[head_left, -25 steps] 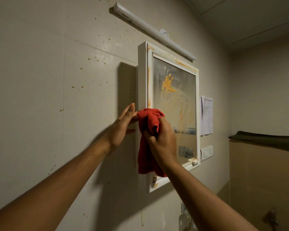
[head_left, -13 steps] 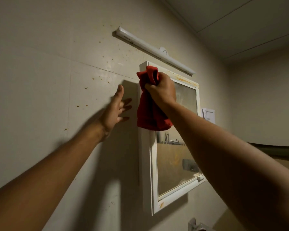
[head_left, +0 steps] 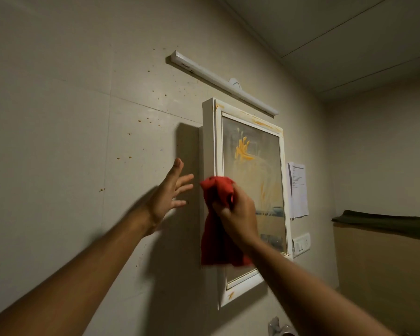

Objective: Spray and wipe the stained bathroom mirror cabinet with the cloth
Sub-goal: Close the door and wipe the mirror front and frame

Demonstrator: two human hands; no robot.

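Behind the grip and spreading far to its left, a beige tiled wall [head_left: 58, 117] flecked with orange spots. Directly under the grip, the white-framed mirror cabinet [head_left: 210, 141], hung on that wall, glass smeared, frame streaked orange. High above the grip, a white tube light [head_left: 218, 78]. Well to the right, a dark towel [head_left: 383, 223] draped over a ledge. In the grip itself, a red cloth [head_left: 216, 238], bunched on top, pressed to the cabinet's left frame edge and glass, loose end hanging below. Right hand [head_left: 238, 219] curled tight round the bunched cloth. Left hand [head_left: 167, 197] just left of the grip, fingers spread wide, holding nothing, contact with the wall unclear. Right of the grip, a printed sheet [head_left: 298, 190]. Above and slightly right, a thick orange smear [head_left: 243, 151] on the glass. Lower right, a white switch plate [head_left: 301, 243].
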